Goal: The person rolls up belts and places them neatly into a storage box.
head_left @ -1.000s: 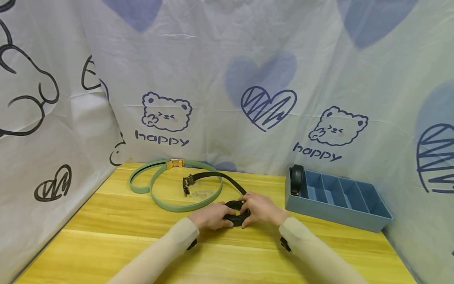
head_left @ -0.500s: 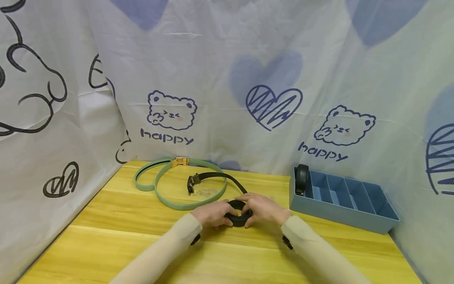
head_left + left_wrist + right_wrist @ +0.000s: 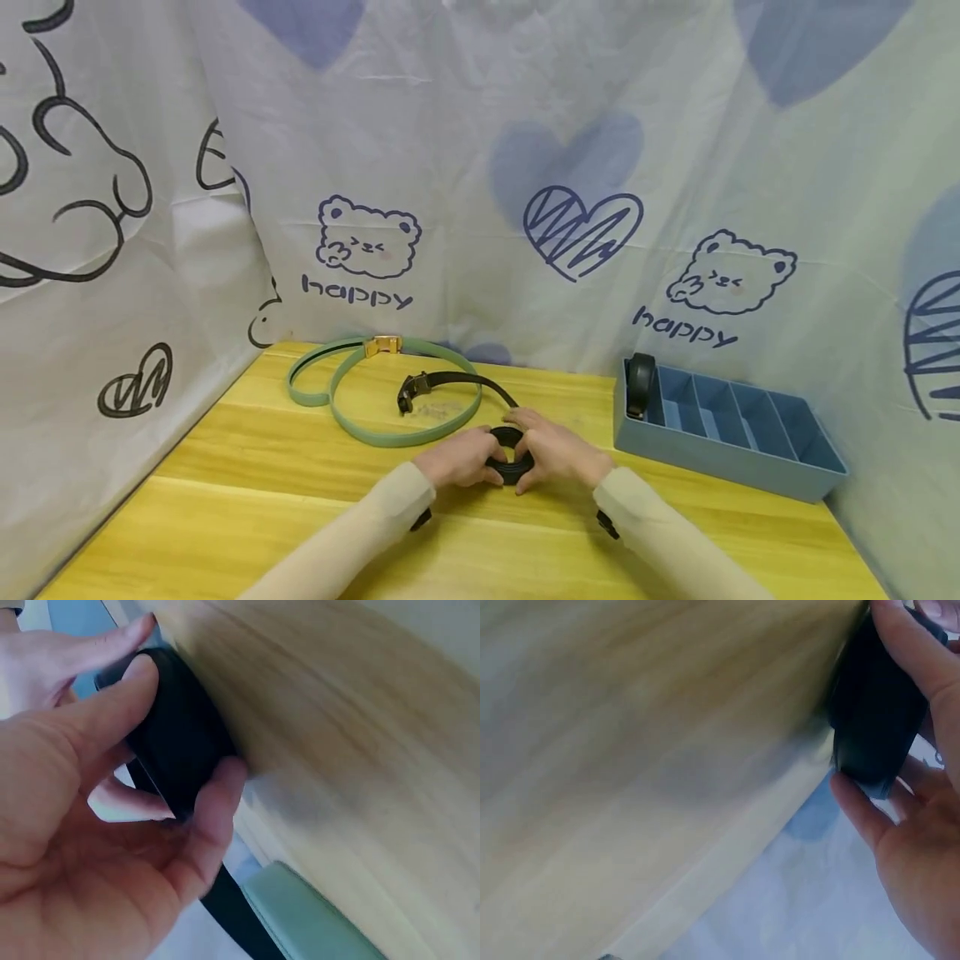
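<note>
A black belt [image 3: 512, 477], partly wound into a round coil, stands on edge on the wooden table between my two hands. My left hand [image 3: 462, 458] grips the coil from the left; in the left wrist view its thumb lies on top and a fingertip presses the outer band [image 3: 184, 731]. From the right, my right hand [image 3: 558, 450] holds the same coil, thumb and fingers spread around the wound strap [image 3: 877, 705]. The unwound end runs back and left to a dark metal buckle [image 3: 420, 383]. Behind it lies a green belt [image 3: 405, 437] in loose loops with a gold buckle [image 3: 387, 344].
At the right stands a blue-grey divided box [image 3: 723, 458], with a rolled black belt [image 3: 640, 385] in its leftmost compartment. A white printed cloth [image 3: 465, 167] hangs behind the table [image 3: 247, 483] and along both sides.
The head view has shifted slightly, so everything sits further right in it. Both hands keep hold of the coil, and the belt's free buckle end has dipped slightly towards me.
</note>
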`<action>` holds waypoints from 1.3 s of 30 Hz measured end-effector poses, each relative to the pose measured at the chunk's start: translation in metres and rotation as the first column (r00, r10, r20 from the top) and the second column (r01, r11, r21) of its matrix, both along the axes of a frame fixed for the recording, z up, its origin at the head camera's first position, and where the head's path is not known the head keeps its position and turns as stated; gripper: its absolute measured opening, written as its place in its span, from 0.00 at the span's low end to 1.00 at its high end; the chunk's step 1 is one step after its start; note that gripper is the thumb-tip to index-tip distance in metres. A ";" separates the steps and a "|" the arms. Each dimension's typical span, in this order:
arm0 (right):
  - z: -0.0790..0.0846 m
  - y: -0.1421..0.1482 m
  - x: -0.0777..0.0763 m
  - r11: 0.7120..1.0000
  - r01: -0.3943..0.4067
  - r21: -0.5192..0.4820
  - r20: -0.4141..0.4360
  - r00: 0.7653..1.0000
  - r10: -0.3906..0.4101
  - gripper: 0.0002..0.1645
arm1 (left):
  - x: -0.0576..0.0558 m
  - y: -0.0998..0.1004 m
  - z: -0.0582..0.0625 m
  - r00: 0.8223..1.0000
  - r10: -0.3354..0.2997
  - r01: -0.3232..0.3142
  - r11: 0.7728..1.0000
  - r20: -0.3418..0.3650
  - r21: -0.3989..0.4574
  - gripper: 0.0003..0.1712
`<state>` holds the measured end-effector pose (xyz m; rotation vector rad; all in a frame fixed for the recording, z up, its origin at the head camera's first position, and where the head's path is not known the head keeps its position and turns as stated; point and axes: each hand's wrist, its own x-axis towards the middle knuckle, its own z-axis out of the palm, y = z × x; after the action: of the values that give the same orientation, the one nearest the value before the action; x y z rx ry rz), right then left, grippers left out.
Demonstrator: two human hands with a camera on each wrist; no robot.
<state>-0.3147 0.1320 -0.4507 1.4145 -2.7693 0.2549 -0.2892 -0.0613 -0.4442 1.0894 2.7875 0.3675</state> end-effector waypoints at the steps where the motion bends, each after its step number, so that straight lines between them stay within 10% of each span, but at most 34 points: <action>1: 0.000 0.001 0.000 1.000 -0.012 0.003 0.020 1.000 0.012 0.20 | -0.001 -0.001 0.001 1.000 -0.012 0.011 1.000 0.016 0.004 0.11; 7: -0.001 0.001 -0.001 0.999 -0.032 0.000 0.045 0.998 0.032 0.23 | -0.009 -0.021 0.010 0.997 -0.043 0.037 0.996 0.068 0.081 0.21; 10: -0.002 0.000 0.000 1.000 -0.011 -0.003 0.041 0.999 0.012 0.25 | -0.020 -0.037 0.016 0.993 0.115 -0.108 0.979 -0.026 0.175 0.21; 12: -0.003 0.000 0.000 1.000 -0.001 -0.006 0.029 1.000 0.001 0.26 | -0.029 -0.050 0.018 0.943 0.303 -0.267 0.935 -0.135 0.232 0.18; 14: -0.004 0.000 0.001 1.000 0.001 -0.009 0.020 1.000 -0.001 0.26 | -0.038 -0.065 0.018 0.853 0.478 -0.427 0.870 -0.211 0.248 0.18; 17: -0.006 0.000 0.003 1.000 -0.001 -0.011 0.012 1.000 0.001 0.25 | -0.047 -0.084 0.011 0.761 0.617 -0.586 0.786 -0.201 0.196 0.23; 25: -0.009 0.002 0.005 0.999 0.020 -0.028 -0.022 1.000 -0.020 0.24 | -0.056 -0.096 -0.005 0.779 0.625 -0.623 0.768 0.039 0.145 0.14; 35: -0.010 0.015 0.011 0.993 0.103 -0.058 0.006 0.995 -0.103 0.24 | -0.058 -0.072 -0.013 0.798 0.597 -0.538 0.769 -0.088 0.345 0.09; 39: -0.011 0.023 0.011 0.984 0.162 -0.072 0.032 0.987 -0.160 0.25 | -0.056 -0.051 -0.009 0.833 0.530 -0.433 0.803 -0.158 0.410 0.07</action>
<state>-0.3039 0.1552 -0.4614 1.1713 -2.8421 0.3705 -0.3449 -0.1122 -0.4535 0.4572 3.3194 0.8772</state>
